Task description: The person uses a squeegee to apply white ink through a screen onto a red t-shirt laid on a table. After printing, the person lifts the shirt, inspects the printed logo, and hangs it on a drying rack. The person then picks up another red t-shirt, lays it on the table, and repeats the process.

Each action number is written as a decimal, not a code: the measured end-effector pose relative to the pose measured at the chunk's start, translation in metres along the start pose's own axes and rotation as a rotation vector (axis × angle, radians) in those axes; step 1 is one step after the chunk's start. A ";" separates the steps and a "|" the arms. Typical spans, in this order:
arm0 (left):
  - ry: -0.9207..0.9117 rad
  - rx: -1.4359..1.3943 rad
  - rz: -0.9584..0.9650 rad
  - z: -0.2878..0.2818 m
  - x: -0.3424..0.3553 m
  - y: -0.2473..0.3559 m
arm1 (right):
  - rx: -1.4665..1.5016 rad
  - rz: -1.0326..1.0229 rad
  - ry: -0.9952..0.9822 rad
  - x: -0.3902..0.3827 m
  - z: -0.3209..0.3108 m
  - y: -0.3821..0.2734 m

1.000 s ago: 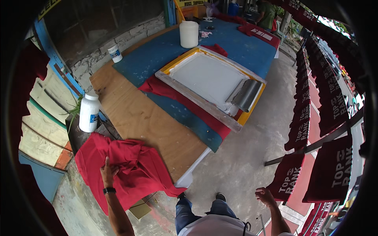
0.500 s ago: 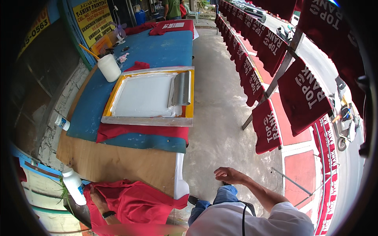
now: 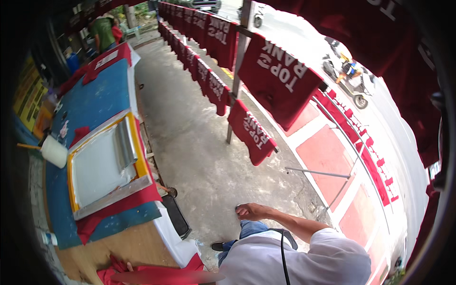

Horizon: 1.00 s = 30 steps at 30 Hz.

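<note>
At the lower left, a crumpled red T-shirt (image 3: 111, 274) lies over the near end of the table. My left hand (image 3: 128, 267) grips its cloth; only part of the fingers shows. Holding nothing, my right hand (image 3: 251, 212) hangs over the concrete floor beside the table, its fingers loosely curled. Farther up the table lies a screen-printing frame (image 3: 144, 166) with yellow inner edges, coated in white ink (image 3: 99, 164). A grey metal squeegee (image 3: 124, 142) rests along its right side. Under the frame, another red T-shirt (image 3: 116, 207) sticks out.
A white tub (image 3: 53, 152) with a stick stands left of the frame. Printed red shirts (image 3: 280, 78) hang in rows at the right. A metal stand (image 3: 320, 173) sits near the road, where a scooter (image 3: 354, 85) passes. A person (image 3: 103, 33) stands beyond the table.
My view has swung right, so the table sits farther left. A black tray-like thing under the table has come into sight. The red T-shirt and my left hand are lower and mostly cut off.
</note>
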<state>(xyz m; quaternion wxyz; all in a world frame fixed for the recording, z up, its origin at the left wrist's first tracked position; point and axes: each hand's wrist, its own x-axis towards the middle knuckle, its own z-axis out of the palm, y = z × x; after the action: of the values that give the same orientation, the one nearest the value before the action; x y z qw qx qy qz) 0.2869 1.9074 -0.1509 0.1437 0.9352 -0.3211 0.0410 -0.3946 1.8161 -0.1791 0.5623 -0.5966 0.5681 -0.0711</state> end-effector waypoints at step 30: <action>-0.052 0.032 0.042 0.001 0.003 0.027 | 0.251 0.668 0.281 -0.100 -0.074 0.291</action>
<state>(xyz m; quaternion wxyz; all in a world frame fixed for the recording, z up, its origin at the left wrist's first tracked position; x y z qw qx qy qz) 0.2723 1.8850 -0.1446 0.1195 0.9312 -0.3436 0.0246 -0.6567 1.9289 -0.3159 0.5398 -0.2898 0.7896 -0.0340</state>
